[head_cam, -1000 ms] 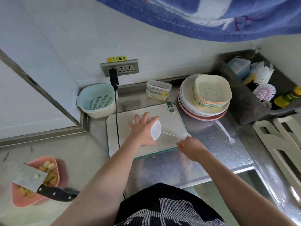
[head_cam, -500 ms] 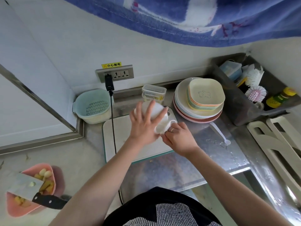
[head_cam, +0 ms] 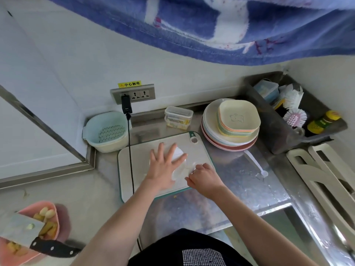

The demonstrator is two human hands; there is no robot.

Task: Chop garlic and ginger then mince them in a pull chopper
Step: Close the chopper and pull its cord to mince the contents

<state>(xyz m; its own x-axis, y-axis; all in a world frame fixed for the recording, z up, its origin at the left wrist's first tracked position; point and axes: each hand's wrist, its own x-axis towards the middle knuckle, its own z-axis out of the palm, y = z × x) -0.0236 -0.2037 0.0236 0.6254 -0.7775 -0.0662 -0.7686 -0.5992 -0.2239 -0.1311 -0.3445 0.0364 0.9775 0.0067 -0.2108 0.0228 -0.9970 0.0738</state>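
A white-lidded pull chopper (head_cam: 179,151) stands on the white cutting board (head_cam: 134,169) in the middle of the steel counter. My left hand (head_cam: 163,167) lies flat on its lid with the fingers spread and straight, pressing down. My right hand (head_cam: 205,179) is curled right beside the chopper's clear bowl (head_cam: 182,170), pinching the pull handle, which the fingers mostly hide. At the lower left, a pink bowl (head_cam: 51,206) holds garlic cloves and ginger pieces. A cleaver (head_cam: 19,230) with a black handle rests across it.
A black power cable (head_cam: 130,150) runs from the wall socket across the board's left side. Behind are a pale colander (head_cam: 107,131), a clear lidded box (head_cam: 178,117) and stacked plates (head_cam: 234,123). A white spoon (head_cam: 255,164) lies to the right, a brush caddy (head_cam: 294,112) beyond.
One second ago my right hand had the cord drawn out to the right. It has come back against the chopper. My left hand stays on the lid.
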